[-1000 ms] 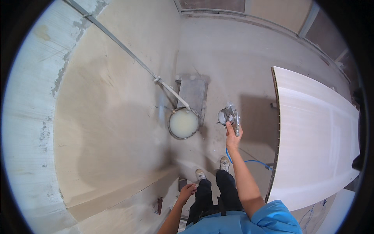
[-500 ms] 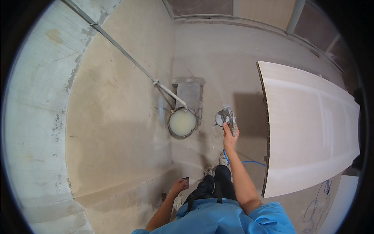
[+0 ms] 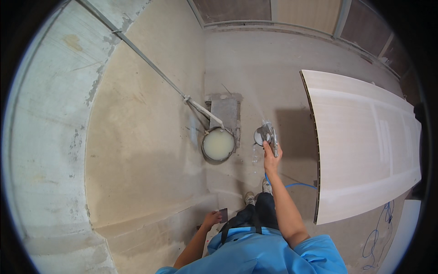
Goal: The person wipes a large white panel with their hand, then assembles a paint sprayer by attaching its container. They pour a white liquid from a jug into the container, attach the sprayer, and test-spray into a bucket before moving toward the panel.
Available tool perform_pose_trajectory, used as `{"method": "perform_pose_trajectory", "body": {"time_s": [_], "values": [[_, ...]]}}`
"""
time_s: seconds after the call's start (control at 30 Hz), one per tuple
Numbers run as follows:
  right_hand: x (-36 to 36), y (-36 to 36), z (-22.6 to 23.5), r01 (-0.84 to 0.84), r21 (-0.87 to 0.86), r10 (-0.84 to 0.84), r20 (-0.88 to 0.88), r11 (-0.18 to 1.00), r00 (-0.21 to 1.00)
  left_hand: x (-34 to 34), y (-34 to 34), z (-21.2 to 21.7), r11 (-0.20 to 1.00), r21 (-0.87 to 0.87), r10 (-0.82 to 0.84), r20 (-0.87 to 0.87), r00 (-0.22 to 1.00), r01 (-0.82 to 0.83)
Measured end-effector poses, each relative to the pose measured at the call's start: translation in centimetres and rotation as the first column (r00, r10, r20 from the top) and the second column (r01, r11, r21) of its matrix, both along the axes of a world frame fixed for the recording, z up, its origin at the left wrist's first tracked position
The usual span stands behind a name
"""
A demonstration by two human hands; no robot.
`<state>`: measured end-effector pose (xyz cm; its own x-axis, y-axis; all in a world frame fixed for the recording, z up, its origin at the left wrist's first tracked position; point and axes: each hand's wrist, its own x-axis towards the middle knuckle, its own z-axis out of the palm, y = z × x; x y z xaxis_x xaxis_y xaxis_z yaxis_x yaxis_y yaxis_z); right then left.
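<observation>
My right hand [image 3: 272, 159] is closed round the handle of a metal spray gun [image 3: 269, 131] with a round cup at its side. A fine mist fans out from its nozzle, away from me. The blue hose [image 3: 299, 185] runs from below that hand toward the right. Low on the left, my left hand [image 3: 211, 219] pinches a small, dark, flat piece [image 3: 223, 215] that looks like sandpaper. Left of the spray gun stands a round bucket [image 3: 204, 145] of pale, cloudy liquid, with the whitened end of a pole resting at its rim.
A large pale panel [image 3: 365, 146] is raised on the right, its dark edge toward me. The long pole [image 3: 146, 59] slants up along the left wall. Behind the bucket lies a grey slab [image 3: 223, 112]. Thin blue cord [image 3: 376, 237] lies coiled at lower right.
The whole view has shifted a little. The mist from the spray gun shows more plainly. Both hands keep their holds, and the left one has barely moved.
</observation>
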<state>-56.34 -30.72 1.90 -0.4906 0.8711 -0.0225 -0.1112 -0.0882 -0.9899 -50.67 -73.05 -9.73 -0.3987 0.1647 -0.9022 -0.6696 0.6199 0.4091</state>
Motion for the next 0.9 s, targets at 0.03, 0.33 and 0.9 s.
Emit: {"method": "perform_pose_trajectory", "body": {"time_s": [0.03,0.33,0.9], "values": [[0.0,0.0,0.1,-0.003,0.010,0.002,0.015,1.000,1.000,0.1,-0.1,-0.1,1.000,0.000,0.003,0.002,1.000,-0.003],[-0.1,-0.6,1.0,0.009,-0.058,-0.009,0.012,0.998,1.000,0.4,-2.0,-1.4,0.989,0.151,0.000,-0.069,0.998,0.011],[0.2,0.6,1.7,-0.005,-0.011,0.004,-0.140,1.000,0.990,2.8,-1.8,-1.4,0.998,0.030,0.063,-0.001,0.998,-0.063]]}}
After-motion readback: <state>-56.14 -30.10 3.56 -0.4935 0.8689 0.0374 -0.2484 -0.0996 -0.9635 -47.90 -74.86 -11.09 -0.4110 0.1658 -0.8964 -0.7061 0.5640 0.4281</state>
